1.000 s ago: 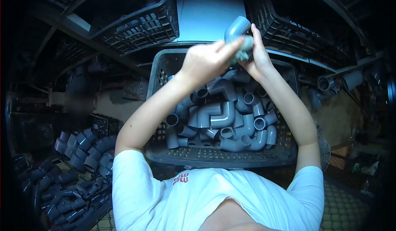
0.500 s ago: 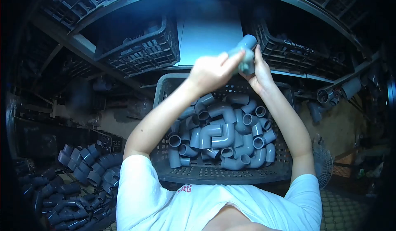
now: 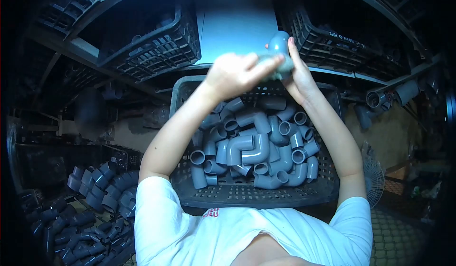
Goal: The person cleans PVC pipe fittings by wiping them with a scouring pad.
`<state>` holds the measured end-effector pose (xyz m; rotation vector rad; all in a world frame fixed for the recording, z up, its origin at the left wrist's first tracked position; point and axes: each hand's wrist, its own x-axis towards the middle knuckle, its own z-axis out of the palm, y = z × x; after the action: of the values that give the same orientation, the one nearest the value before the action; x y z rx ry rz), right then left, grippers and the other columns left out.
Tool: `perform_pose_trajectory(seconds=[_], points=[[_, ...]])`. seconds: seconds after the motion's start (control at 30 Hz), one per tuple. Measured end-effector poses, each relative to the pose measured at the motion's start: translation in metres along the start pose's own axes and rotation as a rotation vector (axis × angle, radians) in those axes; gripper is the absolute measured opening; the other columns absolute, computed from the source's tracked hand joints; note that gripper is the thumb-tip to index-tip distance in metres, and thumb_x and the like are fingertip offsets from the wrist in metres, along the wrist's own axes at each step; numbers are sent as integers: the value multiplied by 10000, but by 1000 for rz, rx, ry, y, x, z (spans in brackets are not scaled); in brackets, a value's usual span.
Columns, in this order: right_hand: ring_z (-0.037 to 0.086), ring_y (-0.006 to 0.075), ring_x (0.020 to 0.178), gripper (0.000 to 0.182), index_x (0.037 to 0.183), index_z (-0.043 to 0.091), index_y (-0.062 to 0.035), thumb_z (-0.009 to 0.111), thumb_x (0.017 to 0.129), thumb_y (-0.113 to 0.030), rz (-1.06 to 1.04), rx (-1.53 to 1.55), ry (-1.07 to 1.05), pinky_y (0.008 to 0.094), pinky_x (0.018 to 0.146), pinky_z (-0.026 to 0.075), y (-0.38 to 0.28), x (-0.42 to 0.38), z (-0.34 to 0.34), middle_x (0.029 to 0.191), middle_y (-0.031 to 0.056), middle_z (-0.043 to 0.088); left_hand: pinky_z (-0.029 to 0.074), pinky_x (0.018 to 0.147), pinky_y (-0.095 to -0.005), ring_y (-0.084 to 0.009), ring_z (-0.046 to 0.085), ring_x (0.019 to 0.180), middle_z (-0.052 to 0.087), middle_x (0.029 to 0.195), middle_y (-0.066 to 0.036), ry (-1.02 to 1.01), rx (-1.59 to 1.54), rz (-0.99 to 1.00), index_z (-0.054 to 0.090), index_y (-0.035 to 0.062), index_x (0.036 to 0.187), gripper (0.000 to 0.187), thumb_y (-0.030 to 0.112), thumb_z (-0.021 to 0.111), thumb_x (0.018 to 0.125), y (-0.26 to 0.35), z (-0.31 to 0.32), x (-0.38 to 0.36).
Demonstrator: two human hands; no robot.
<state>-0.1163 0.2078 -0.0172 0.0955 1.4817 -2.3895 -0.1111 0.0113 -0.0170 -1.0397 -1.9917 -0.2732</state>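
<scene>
Holding: the left hand point(image 3: 235, 73) and right hand point(image 3: 297, 78) both closed around one grey elbow fitting point(image 3: 279, 47), perhaps with a cloth.
Below: crate point(image 3: 256, 194) of elbow fittings point(image 3: 249, 149).

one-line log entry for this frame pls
left hand: on grey elbow fitting | right hand: gripping same fitting | position: raised above black crate of grey elbows | more fittings piled lower left

My one head camera looks forward and down from above the crate of grey elbows point(image 3: 256, 145), close over my chest, shelves curving behind the crate.
</scene>
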Motion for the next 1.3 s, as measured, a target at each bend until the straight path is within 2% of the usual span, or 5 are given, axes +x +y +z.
perform_pose_trajectory(seconds=[0.23,0.37,0.63,1.1,1.3], points=[[578,156,1215,609,1359,544,-61,372,1062,-565,67,-135,-84,355,1059,468,-4,-10,1,1275,76,609,477,486,-327,-187,582,526,555,700,-7,-75,-142,13,577,263,1428,692,204,761,764,8,-4,-8],[638,117,1019,589,1234,607,-33,446,1046,-568,-47,-242,-116,304,907,525,-8,-14,-5,1106,49,656,503,548,-336,-227,593,573,599,726,-55,28,-249,-208,591,188,1421,791,83,756,655,-3,-5,-8],[551,207,1253,675,1399,517,14,765,875,-332,-179,-729,-288,379,1091,422,-14,-18,-17,1318,152,593,512,565,-353,-245,614,598,627,748,-71,99,-360,-231,637,144,1368,690,77,757,692,-9,-3,-12],[669,141,978,508,1274,640,10,801,854,-226,-250,-657,-197,303,920,523,-20,-27,-6,1147,78,698,540,595,-335,-221,633,623,658,780,-66,12,-295,-235,665,186,1339,694,119,796,661,1,-15,-13],[592,246,1233,645,1318,610,37,834,820,-306,-175,-770,-307,398,1114,402,-15,-32,1,1257,155,665,572,672,-341,-253,690,718,709,892,-111,100,-366,-367,668,170,1329,642,108,765,697,-4,-7,-11]])
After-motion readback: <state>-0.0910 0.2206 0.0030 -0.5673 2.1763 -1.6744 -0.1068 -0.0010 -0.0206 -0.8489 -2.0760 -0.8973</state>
